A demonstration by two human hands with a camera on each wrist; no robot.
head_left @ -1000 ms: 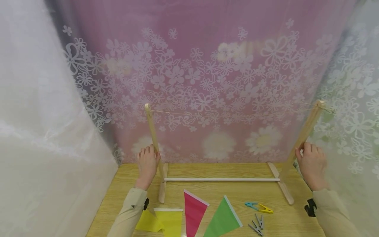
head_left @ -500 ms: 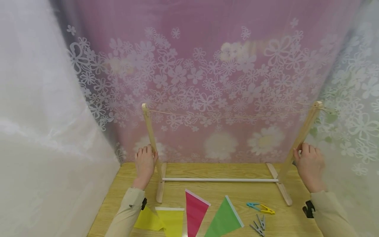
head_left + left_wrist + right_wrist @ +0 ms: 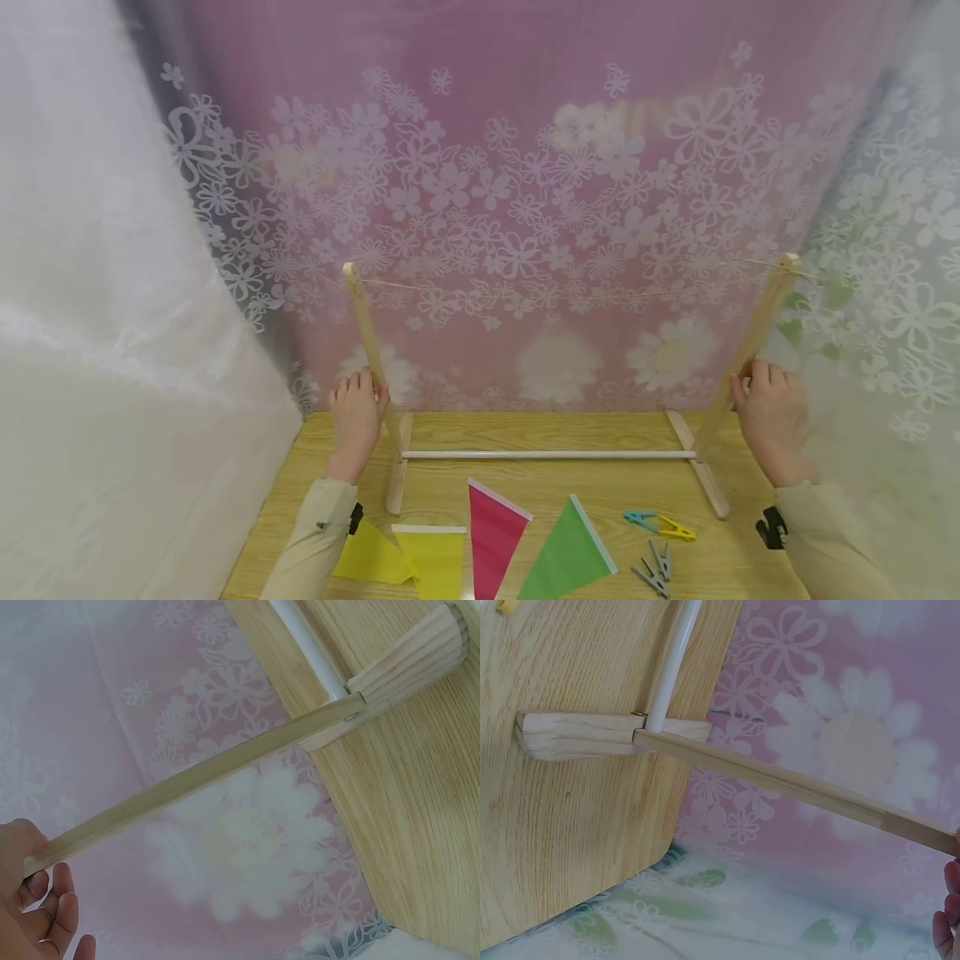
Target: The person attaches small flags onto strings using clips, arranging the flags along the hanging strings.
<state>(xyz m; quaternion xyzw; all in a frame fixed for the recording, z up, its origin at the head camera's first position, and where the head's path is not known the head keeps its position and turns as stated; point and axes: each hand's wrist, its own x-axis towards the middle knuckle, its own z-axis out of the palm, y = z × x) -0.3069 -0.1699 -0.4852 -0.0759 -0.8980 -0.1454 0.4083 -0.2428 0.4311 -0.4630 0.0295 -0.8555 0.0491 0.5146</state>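
A wooden rack stands at the back of the table, with two upright posts, flat feet and a white crossbar [image 3: 547, 455]. Thin string [image 3: 480, 294] runs between the tops of its posts. My left hand [image 3: 357, 421] grips the left post [image 3: 363, 325] partway up; the left wrist view shows thumb and fingers around the post [image 3: 187, 780]. On the other side, my right hand [image 3: 772, 417] pinches the right post [image 3: 761, 321] at a similar height. Only a few fingertips [image 3: 951, 879] of that hand show at the edge of the right wrist view.
In front of the rack lie yellow pennants [image 3: 435, 558], a red pennant [image 3: 495, 533] and a green pennant [image 3: 566, 550]. To their right are a blue clothespin [image 3: 639, 520], a yellow clothespin [image 3: 677, 529] and grey clothespins [image 3: 656, 571]. Flowered curtains [image 3: 525, 208] enclose the wooden table [image 3: 300, 500].
Both hands have shifted the rack a little to the left along the table, still holding its posts. The pennants and clothespins stay in place.
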